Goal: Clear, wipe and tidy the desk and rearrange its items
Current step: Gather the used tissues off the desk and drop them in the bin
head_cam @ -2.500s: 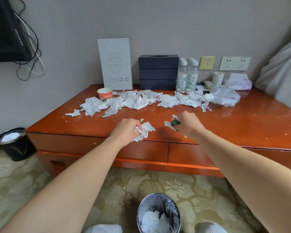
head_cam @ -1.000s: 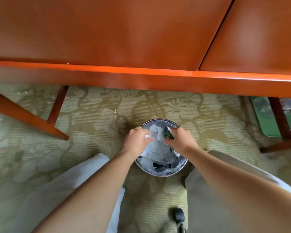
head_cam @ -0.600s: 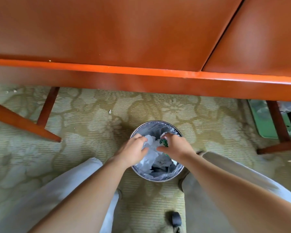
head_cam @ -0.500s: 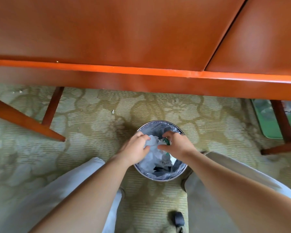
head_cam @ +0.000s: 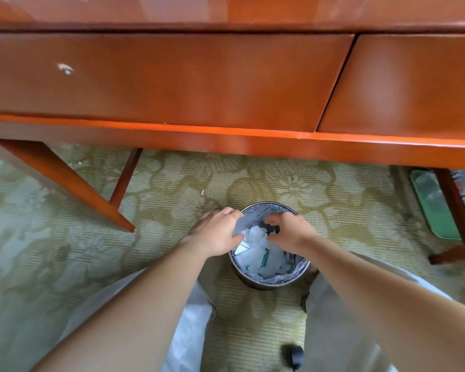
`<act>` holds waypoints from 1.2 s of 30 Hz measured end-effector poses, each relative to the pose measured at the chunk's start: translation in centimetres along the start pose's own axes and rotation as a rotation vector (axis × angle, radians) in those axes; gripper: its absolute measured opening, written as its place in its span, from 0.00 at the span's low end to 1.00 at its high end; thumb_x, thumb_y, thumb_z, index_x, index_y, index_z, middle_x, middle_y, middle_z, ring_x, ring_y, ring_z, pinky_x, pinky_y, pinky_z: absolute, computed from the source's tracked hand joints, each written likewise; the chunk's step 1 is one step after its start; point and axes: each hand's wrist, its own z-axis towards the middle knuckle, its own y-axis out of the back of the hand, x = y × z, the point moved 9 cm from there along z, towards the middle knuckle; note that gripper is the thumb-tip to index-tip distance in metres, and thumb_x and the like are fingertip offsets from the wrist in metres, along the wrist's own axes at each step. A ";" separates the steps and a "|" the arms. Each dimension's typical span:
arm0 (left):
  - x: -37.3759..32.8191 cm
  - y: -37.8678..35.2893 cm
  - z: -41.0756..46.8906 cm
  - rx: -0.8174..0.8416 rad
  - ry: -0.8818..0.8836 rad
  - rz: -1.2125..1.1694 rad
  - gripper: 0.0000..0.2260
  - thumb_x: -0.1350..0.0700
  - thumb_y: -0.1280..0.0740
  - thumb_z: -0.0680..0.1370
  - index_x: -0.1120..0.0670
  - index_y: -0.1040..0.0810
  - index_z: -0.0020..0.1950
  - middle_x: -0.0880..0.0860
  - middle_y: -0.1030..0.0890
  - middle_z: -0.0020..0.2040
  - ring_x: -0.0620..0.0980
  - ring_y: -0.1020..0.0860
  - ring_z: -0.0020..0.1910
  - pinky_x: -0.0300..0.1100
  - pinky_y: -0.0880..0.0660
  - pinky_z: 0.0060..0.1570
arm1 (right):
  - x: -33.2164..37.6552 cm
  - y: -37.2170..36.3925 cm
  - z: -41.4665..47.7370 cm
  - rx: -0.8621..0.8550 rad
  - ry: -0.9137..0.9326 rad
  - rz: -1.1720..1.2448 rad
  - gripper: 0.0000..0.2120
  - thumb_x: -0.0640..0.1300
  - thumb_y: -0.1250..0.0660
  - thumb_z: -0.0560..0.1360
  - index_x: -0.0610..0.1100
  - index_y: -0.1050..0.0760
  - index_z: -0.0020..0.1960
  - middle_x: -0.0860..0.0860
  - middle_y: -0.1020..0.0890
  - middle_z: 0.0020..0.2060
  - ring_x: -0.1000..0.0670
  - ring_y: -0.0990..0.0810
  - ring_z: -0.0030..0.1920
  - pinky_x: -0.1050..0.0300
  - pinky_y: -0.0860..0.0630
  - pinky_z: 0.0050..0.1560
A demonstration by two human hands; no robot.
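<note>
Left hand (head_cam: 217, 233) hovers loosely curled and empty over the bin (head_cam: 270, 281). Right hand (head_cam: 291, 232) curls above the crumpled tissues (head_cam: 255, 244) inside, its grip unclear. Bin stands on patterned green carpet (head_cam: 65, 253), below the orange-brown table (head_cam: 172, 84) with its drawer fronts.

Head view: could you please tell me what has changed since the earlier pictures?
The left hand and right hand carried scraps down from the desk and let go; tissues and green wrapper now lie in the bin. The bin stayed put.
</note>
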 end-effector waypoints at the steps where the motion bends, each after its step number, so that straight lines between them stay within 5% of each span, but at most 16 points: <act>1: -0.4 0.8 -0.9 -0.008 -0.006 0.027 0.26 0.46 0.37 0.81 0.50 0.38 0.78 0.49 0.34 0.75 0.55 0.32 0.71 0.49 0.37 0.69 | 0.6 0.4 -0.7 -0.001 0.011 -0.011 0.25 0.43 0.35 0.76 0.50 0.31 0.72 0.51 0.23 0.67 0.47 0.23 0.63 0.52 0.25 0.63; 8: -2.1 8.4 -8.5 -0.115 0.017 0.083 0.30 0.44 0.37 0.80 0.50 0.42 0.79 0.51 0.38 0.77 0.52 0.38 0.76 0.53 0.50 0.76 | 7.0 6.3 -7.7 -0.099 0.147 -0.083 0.24 0.44 0.32 0.74 0.49 0.28 0.69 0.49 0.21 0.64 0.46 0.23 0.62 0.52 0.26 0.64; 14: -2.3 17.2 -16.6 -0.280 0.037 0.132 0.31 0.43 0.36 0.80 0.51 0.43 0.79 0.52 0.38 0.78 0.53 0.39 0.76 0.54 0.47 0.76 | 14.6 12.9 -15.5 -0.242 0.280 -0.095 0.24 0.42 0.31 0.73 0.46 0.27 0.69 0.49 0.22 0.64 0.48 0.23 0.64 0.59 0.29 0.64; 21: 0.2 28.1 -23.7 -0.445 0.116 0.136 0.31 0.42 0.37 0.80 0.50 0.44 0.80 0.53 0.40 0.78 0.55 0.37 0.75 0.53 0.39 0.74 | 23.4 21.0 -20.3 -0.388 0.415 -0.103 0.20 0.44 0.32 0.74 0.48 0.26 0.66 0.49 0.21 0.62 0.47 0.23 0.62 0.53 0.26 0.63; 36: 14.2 45.7 -14.7 -0.682 0.291 0.066 0.26 0.49 0.37 0.82 0.50 0.40 0.79 0.53 0.35 0.77 0.55 0.32 0.73 0.52 0.28 0.67 | 35.8 35.5 -5.4 -0.573 0.441 -0.146 0.27 0.46 0.32 0.76 0.48 0.35 0.74 0.47 0.26 0.68 0.45 0.26 0.66 0.51 0.26 0.63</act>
